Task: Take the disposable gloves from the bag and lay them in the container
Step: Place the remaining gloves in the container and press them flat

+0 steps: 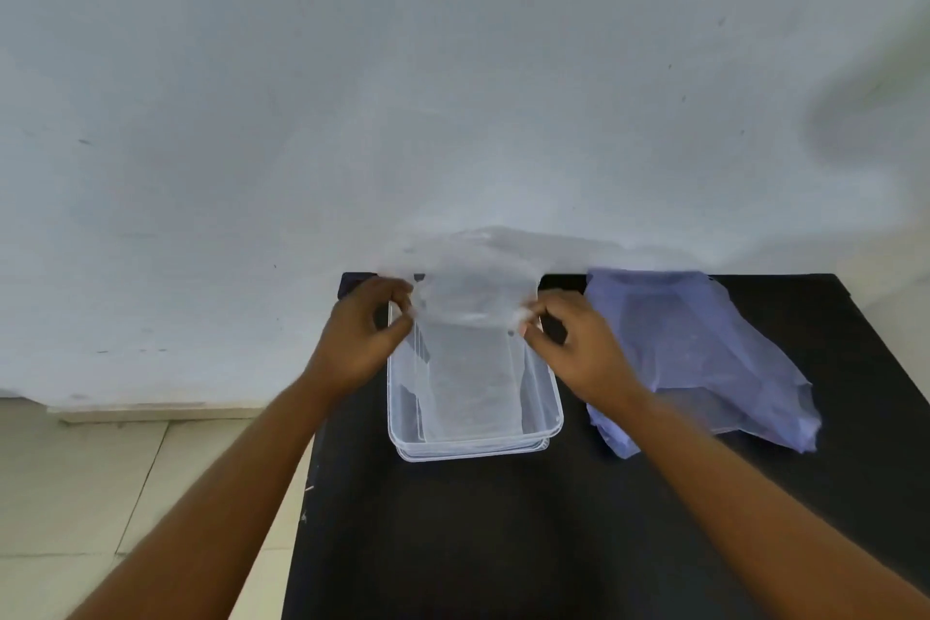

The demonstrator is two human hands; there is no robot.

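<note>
lengthwise, glove (470, 368) hangs into container (546, 398), both hands pinching

We are looking at a counter (503, 544) showing a matt black surface, smooth and without shine. On it the container (475, 441) is showing clear, glossy plastic with smooth walls. The glove (470, 368) is looking like thin, cloudy, translucent plastic film, lightly creased. The bag (704, 357) is appearing as thin, crinkled, pale blue-violet plastic film. The wall (352, 91) is looking matt white, faintly scuffed.

Black table (503, 544): container (551, 398), bag (704, 357)
</note>
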